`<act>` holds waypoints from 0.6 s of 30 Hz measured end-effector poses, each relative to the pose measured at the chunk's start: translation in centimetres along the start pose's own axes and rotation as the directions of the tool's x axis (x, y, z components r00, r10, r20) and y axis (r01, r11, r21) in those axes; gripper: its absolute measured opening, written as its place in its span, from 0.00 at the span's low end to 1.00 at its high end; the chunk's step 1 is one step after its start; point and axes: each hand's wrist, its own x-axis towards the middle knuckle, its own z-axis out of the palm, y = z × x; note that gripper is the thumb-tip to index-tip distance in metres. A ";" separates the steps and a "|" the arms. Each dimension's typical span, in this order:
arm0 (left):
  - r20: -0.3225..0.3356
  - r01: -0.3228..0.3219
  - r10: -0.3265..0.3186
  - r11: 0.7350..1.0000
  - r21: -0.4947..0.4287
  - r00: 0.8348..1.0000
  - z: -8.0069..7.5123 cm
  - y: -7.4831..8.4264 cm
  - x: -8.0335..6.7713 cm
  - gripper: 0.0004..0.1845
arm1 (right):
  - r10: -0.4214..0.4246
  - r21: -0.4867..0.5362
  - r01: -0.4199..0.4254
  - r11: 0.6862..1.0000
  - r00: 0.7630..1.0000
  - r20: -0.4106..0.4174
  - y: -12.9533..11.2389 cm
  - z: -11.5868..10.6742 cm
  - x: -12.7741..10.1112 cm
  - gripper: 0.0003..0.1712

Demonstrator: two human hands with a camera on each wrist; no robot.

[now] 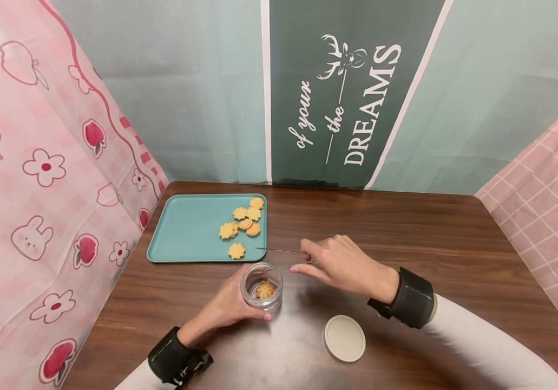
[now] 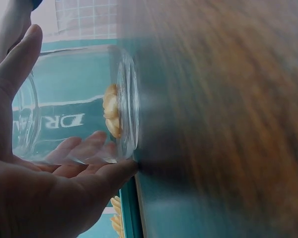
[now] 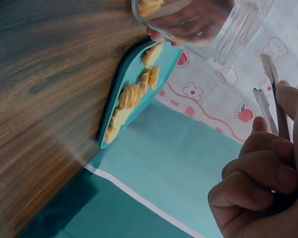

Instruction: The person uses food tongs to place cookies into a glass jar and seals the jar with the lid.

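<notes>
A clear glass jar (image 1: 262,292) stands upright on the table, with cookies (image 2: 111,111) lying at its bottom. My left hand (image 1: 232,303) grips the jar from the left, its thumb on the near side and its fingers round the far side. Thin metal tongs (image 3: 270,94) with serrated tips are held in my right hand (image 1: 344,265), the arms spread and nothing between them. In the head view one tong arm passes over the jar's mouth, the other reaches the tray's corner. Several flower-shaped cookies (image 1: 236,250) lie on a teal tray (image 1: 186,233) behind the jar.
A round cream lid (image 1: 345,338) lies on the wooden table (image 1: 405,233), in front of my right forearm. Printed cloths hang behind the table and at both sides. Black bands (image 1: 412,297) are strapped round both wrists.
</notes>
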 end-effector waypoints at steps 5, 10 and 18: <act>0.001 -0.002 0.002 1.000 -0.013 1.000 -0.2 0.0 0.0 0.55 | -0.006 0.001 0.006 1.000 0.998 -0.058 0.3 0.1 0.7 0.23; -0.005 -0.002 0.002 1.000 -0.011 1.000 -0.2 0.0 -0.1 0.55 | 0.022 0.014 -0.021 1.000 0.997 -0.068 0.4 0.2 1.4 0.23; -0.009 0.000 0.000 1.000 -0.007 1.000 -0.1 0.1 0.0 0.54 | 0.086 0.012 -0.086 0.996 0.995 -0.043 1.1 0.9 2.4 0.20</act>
